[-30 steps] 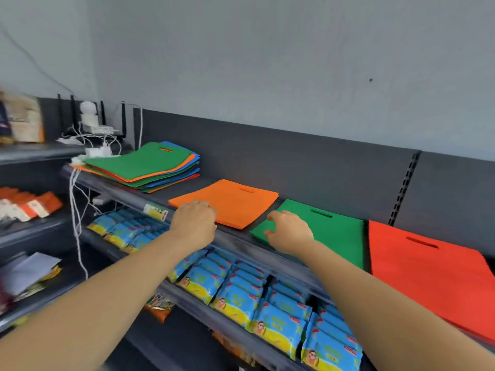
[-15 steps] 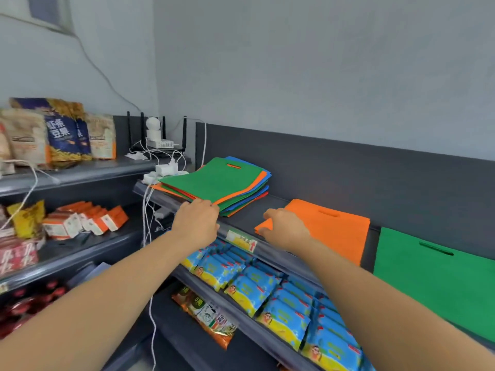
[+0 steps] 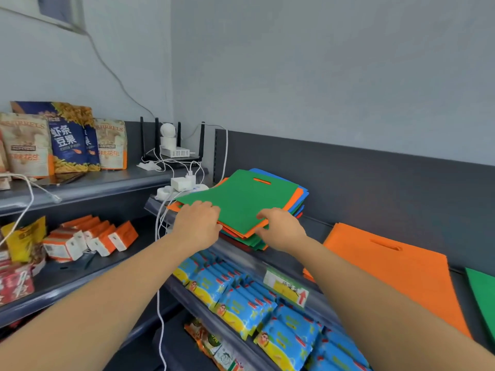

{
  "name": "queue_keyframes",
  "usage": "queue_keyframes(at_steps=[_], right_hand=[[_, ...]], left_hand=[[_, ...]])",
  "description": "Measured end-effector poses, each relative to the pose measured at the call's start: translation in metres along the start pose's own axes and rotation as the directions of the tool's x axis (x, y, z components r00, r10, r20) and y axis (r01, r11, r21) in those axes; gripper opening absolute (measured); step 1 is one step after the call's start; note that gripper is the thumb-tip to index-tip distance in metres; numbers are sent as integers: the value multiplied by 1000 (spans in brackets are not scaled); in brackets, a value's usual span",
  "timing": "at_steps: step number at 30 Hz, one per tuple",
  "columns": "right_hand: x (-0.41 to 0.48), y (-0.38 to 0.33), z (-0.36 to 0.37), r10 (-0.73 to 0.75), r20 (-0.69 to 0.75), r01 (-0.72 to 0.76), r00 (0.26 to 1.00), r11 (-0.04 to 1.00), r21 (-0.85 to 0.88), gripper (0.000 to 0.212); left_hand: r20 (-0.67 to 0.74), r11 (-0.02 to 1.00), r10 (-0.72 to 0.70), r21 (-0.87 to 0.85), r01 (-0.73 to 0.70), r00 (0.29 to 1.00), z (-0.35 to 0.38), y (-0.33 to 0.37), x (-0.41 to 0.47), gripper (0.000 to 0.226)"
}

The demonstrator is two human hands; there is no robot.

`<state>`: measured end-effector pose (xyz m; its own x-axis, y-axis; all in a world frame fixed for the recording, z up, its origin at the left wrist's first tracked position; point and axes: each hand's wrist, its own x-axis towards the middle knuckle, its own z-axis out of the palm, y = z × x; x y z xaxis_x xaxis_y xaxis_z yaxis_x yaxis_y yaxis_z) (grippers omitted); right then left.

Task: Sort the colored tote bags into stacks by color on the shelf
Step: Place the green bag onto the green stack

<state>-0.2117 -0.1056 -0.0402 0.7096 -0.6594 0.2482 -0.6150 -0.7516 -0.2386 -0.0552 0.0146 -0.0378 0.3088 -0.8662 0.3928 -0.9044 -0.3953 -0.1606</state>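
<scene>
Green tote bag (image 3: 241, 199) tops the mixed stack (image 3: 296, 210) on the shelf (image 3: 238, 251); right hand (image 3: 281, 228) pinches its near corner, I judge to peel it off for sorting, while left hand (image 3: 198, 226) curls fingers (image 3: 211, 210) over its edge, perhaps gripping, steadying the stack

Shelf (image 3: 249, 259) top open from above and front.
Bare strip between mixed bag stack (image 3: 241, 199) and orange bag (image 3: 388, 263); chargers (image 3: 182, 184) and cables (image 3: 160, 218) crowd the left end; back panel (image 3: 375, 178) closes the rear.
</scene>
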Motion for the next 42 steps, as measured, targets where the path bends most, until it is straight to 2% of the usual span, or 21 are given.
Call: queue_keyframes(at_steps=[3,9,11,16,18,21,24,26,28,29,31,32,33,34,36,39,40,42], right_hand=[[30,1,5,-49,62,50,997,999,-20,52],[66,2,9,-117,334,112,935,993,34,71],[74,2,8,-108,342,101,934,994,39,68],[81,-3,6,-88,199,68,976,992,105,21],[82,-2,11,-18,94,11,995,996,85,33],[82,1,15,85,-128,-83,988,996,27,42],[76,5,12,226,-333,-236,916,972,10,42],[69,11,10,329,-376,-327,866,942,72,40],[63,17,7,470,-303,-383,829,872,305,37],[59,17,6,548,-216,-399,808,779,484,36],[52,14,1,664,8,-413,748,456,788,45],[48,13,-2,688,95,-408,719,308,859,54],[46,13,-5,708,152,-406,690,204,891,59],[45,14,-6,727,182,-409,662,146,901,58],[43,14,-6,756,190,-437,627,139,889,34],[39,10,-5,806,182,-529,563,182,829,2],[37,9,-4,819,184,-552,543,183,814,7],[33,5,-3,829,218,-574,515,144,806,17]], left_hand=[[3,1000,1,-18,-1,1000,12,-14,25,34],[20,993,37,-111,-35,999,36,-37,69,37],[18,991,60,-124,-57,998,46,-41,79,36],[3,979,84,-188,-82,996,59,-54,98,32],[-1,978,91,-187,-90,996,60,-57,103,37],[25,974,59,-219,-52,998,58,-63,110,59],[55,975,27,-222,-14,998,57,-75,114,69],[35,986,35,-167,-28,999,59,-84,116,55],[-10,975,-5,-221,3,1000,61,-87,119,39],[-14,964,-41,-265,35,999,60,-87,120,35],[-22,931,-81,-359,67,996,59,-83,120,38],[-12,908,-79,-414,67,997,59,-82,121,44],[15,868,-71,-492,70,997,57,-80,121,52],[56,795,-53,-602,76,997,57,-79,123,60],[168,569,20,-812,127,986,54,-78,123,73],[357,220,67,-916,335,932,45,-73,120,91],[390,95,63,-919,383,919,42,-70,121,83],[449,-134,27,-884,449,893,36,-65,121,42]])
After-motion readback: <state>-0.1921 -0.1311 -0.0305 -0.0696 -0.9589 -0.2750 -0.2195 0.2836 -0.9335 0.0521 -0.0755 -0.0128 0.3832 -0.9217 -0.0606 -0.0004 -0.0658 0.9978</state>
